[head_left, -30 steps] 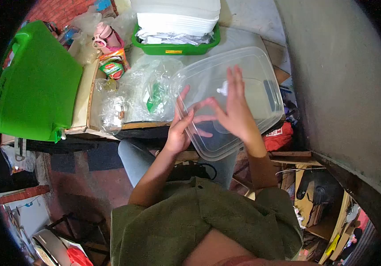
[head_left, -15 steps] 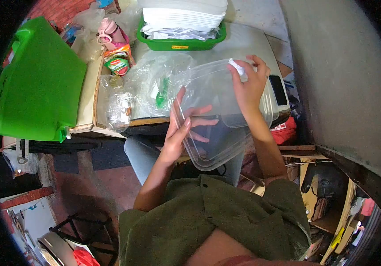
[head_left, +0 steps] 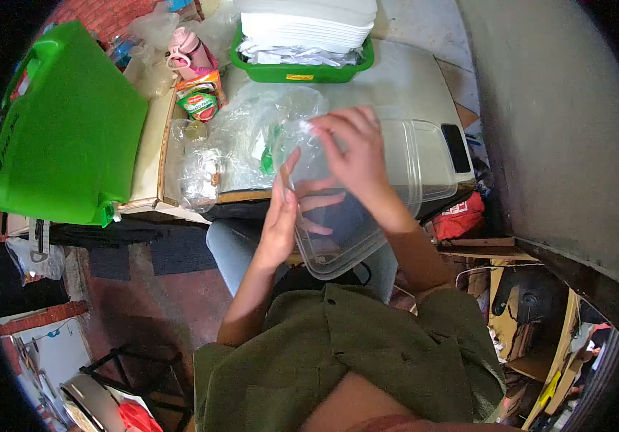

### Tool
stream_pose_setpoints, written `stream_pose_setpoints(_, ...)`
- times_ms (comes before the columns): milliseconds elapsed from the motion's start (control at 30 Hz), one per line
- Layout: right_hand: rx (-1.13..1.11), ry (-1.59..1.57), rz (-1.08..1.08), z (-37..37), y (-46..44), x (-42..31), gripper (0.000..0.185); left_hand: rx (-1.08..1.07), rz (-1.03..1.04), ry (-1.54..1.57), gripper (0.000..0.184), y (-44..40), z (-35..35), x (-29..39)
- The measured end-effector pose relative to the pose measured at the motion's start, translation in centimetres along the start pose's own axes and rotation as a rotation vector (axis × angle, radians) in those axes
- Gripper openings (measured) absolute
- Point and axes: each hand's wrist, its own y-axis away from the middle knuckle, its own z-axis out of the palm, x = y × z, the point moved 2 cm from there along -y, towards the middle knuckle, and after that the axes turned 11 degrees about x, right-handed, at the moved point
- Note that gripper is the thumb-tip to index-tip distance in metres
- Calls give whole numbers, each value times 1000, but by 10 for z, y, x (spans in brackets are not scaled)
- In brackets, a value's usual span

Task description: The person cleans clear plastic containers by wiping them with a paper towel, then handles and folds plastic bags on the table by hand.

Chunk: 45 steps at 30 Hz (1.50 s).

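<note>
A clear plastic container (head_left: 338,245) is held tilted over my lap at the front edge of the table. My left hand (head_left: 278,223) grips its left side, thumb on the near face and fingers spread behind the see-through wall. In the pinched fingers of my right hand (head_left: 356,155) is a small white wad of tissue (head_left: 305,127), at the container's upper left corner. The right hand is slightly blurred. Another clear plastic piece, a lid or container (head_left: 425,162), lies on the table to the right, partly behind my right arm.
A green basin (head_left: 302,72) with stacked white foam trays (head_left: 309,29) stands at the back. Clear plastic bags (head_left: 241,137), a tomato paste pouch (head_left: 199,106) and a pink bottle (head_left: 188,54) are left of the container. A large green box (head_left: 72,129) stands far left. A grey wall (head_left: 561,129) borders the right.
My right hand has moved left with the white tissue, from the container's upper right to its upper left corner. My left hand still grips the container's left side.
</note>
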Motion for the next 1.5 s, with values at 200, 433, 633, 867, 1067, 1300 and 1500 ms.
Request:
stream_pose_setpoints(200,-127,-219,30,8,21,-54,21,129,109,-45,82,-17,-11,-6)
stream_pose_setpoints(433,-404,-240,-202,-15,85,-60,21,450,85,208,76,-15,-24,21)
stream_pose_setpoints(633,-261,-40,-336,0,45,-47,20,328,3,56,65,-7,-11,-15)
stream_pose_setpoints(867,-208,-98,-227,2,32,-45,21,358,-85,73,64,-2,-14,-3)
stream_pose_setpoints(1067,-554,-244,-269,-37,112,-60,16,422,-95,118,67,-6,-25,8)
stream_pose_setpoints(1300,-316,16,-354,-25,21,-13,19,363,-114,46,65,1,-14,14)
stream_pose_setpoints(1500,-155,-50,-134,-13,8,0,15,326,-86,-8,63,5,-11,24)
